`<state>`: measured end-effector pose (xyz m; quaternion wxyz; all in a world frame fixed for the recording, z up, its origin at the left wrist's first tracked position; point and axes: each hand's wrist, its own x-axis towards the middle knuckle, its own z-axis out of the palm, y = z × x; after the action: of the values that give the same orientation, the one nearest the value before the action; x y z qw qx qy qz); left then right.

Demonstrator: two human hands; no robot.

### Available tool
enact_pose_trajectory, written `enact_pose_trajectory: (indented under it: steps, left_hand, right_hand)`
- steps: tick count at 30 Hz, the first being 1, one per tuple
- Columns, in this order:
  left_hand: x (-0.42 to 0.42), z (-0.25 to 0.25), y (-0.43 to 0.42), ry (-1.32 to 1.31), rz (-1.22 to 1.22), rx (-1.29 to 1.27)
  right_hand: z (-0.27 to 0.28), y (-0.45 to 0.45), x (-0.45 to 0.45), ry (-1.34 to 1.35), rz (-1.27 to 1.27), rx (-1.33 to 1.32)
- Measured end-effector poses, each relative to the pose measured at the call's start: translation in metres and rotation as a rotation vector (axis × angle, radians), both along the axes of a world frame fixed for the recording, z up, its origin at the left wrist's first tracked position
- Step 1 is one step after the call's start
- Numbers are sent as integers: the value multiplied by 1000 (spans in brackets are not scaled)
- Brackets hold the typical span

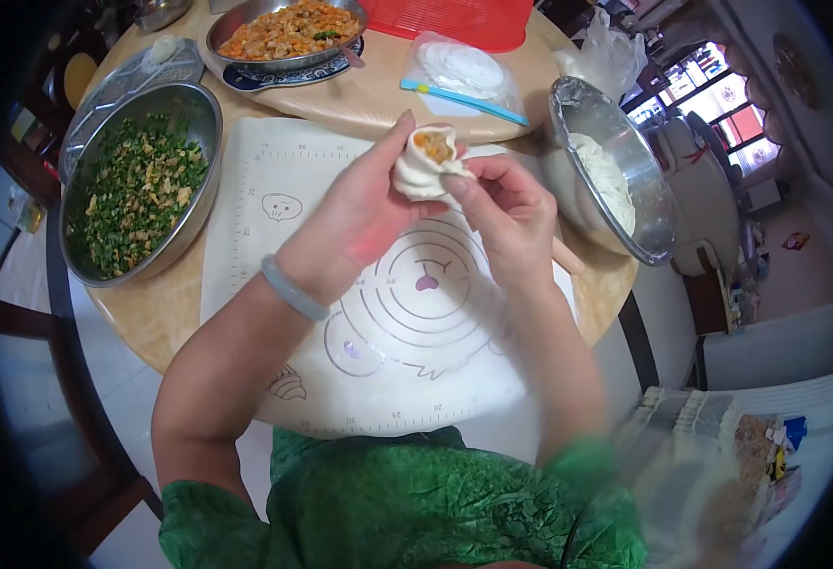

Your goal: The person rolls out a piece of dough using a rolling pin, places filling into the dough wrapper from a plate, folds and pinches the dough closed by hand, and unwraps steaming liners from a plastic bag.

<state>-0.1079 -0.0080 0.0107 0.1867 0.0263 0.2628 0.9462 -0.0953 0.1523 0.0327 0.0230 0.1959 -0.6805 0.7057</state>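
- Resting at the left of the counter (127, 318), a steel bowl (208, 128) holds chopped green filling (137, 190) mixed with tan and yellow bits.
- Just beyond it, at the far left, a clear tray (118, 81) bears a white lump (163, 49).
- Across the near middle lies a white mat (231, 256), printed with ruler marks, rings and cartoon figures.
- Left of center on the far side, a metal pan (214, 43) of orange filling (293, 30) sits on a blue-and-white plate (340, 74).
- The left hand (378, 194), with a pale bangle (293, 287) at its wrist, cups the dough wrapper; its fingers are partly curled around it, some hidden from view.
- The dough wrapper (424, 175) is held above the far part of the mat, pleated at its side, its top open on an orange filling.
- Farther off, a clear bag (464, 74) with a blue strip holds white rounds, near a red plastic tray (454, 19).
- The right hand (516, 209) has its thumb and index fingers closed on the wrapper's right edge.
- Beside its wrist shows part of a wooden stick (568, 256).
- At the right, a steel bowl (658, 209) holds white dough (604, 180); a crumpled clear bag (613, 52) lies beyond.
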Motion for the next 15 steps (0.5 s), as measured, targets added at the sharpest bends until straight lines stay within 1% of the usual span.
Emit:
enact_pose_trajectory:
  steps: [2, 5, 8, 11, 14, 15]
  left_hand:
    - [-2, -7, 1, -10, 36, -28]
    - [-1, -6, -4, 2, 40, -105]
    - [-1, -6, -12, 54, -24, -189]
    - [2, -2, -13, 33, -74, -223]
    - [2, -1, -10, 13, -77, -253]
    - [1, -2, -9, 20, -73, -257]
  right_hand:
    - [-10, -2, -5, -9, 35, 8]
    - [-20, 6, -13, 233, -82, 360]
    - [-9, 5, -11, 324, -220, 460]
    - [-4, 9, -14, 303, -136, 476]
    - [-10, 11, -18, 308, -47, 404]
    - [-12, 11, -18, 264, -29, 363]
